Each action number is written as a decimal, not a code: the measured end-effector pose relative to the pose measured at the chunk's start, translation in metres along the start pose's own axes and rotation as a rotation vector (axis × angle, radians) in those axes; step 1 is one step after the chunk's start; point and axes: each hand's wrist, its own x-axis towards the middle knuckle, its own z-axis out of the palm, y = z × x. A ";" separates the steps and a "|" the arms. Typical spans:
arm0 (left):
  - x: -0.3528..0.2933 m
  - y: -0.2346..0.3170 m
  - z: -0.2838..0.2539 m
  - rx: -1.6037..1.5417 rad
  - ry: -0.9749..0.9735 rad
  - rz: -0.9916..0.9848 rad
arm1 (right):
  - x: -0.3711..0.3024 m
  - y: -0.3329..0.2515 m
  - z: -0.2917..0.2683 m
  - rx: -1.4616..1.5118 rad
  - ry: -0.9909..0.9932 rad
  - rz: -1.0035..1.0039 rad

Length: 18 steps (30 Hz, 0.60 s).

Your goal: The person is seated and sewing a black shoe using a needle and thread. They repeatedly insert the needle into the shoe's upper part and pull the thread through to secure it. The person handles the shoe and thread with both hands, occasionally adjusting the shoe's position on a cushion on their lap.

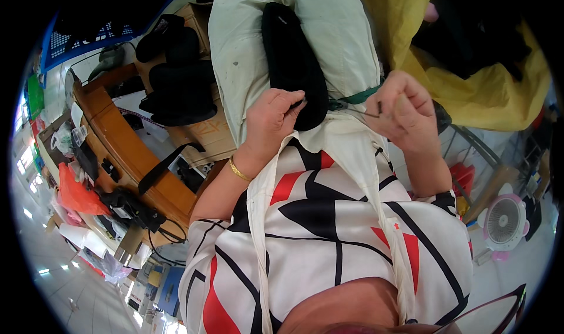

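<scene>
A long black cloth shoe lies across a stuffed whitish cushion, its near end toward my body. My left hand is closed in a pinch at the near end of the shoe, thumb and forefinger together on its edge. Off to the right of the shoe, my right hand is raised and closed around a thin dark tool, whose slim tip points left; its exact kind cannot be made out. Behind that hand a green strap runs over the cushion's side.
Several black shoes are piled on a cardboard box at the left, beside a curved wooden table. A yellow bag with black items stands at the right. A small fan is at the lower right.
</scene>
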 end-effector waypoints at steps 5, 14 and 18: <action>-0.001 -0.002 -0.001 0.062 0.010 0.077 | 0.012 0.001 -0.004 -0.454 0.129 0.126; -0.003 -0.006 -0.002 0.159 0.016 0.236 | 0.041 0.041 -0.034 -1.226 -0.129 0.190; -0.003 -0.007 -0.001 0.166 0.034 0.250 | 0.043 0.045 -0.037 -1.277 -0.155 0.195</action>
